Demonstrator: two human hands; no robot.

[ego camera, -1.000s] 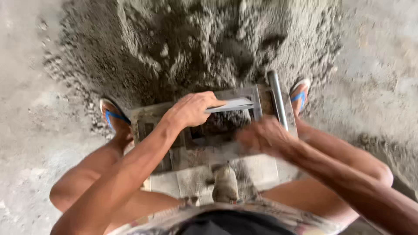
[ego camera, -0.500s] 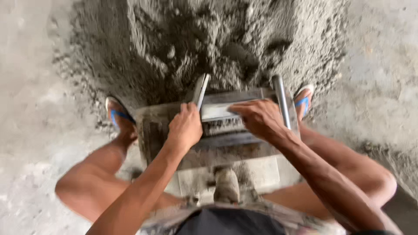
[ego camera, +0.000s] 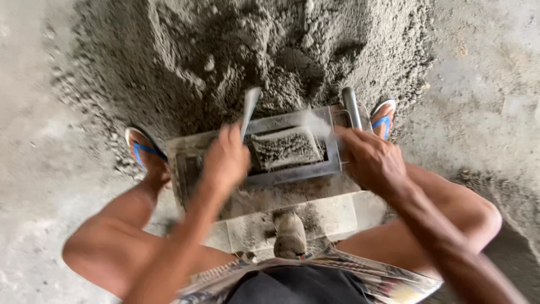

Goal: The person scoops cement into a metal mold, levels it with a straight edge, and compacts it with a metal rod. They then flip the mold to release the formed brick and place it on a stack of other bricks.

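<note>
left hand (ego camera: 225, 160): motion-blurred, grip on thin grey metal blade (ego camera: 249, 110) unclear | right hand (ego camera: 371, 160): covers right rim of grey rectangular metal mould (ego camera: 292, 174), forearm cut by edge | pale smear at mould's corner: unreadable

L hand (ego camera: 225, 160) grips trowel (ego camera: 249, 110); R hand (ego camera: 371, 160) on mould (ego camera: 332, 152).

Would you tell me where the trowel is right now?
In the head view, the trowel is in the left hand, at centre, blade slanting up over the metal mould toward the sand pile.
</note>
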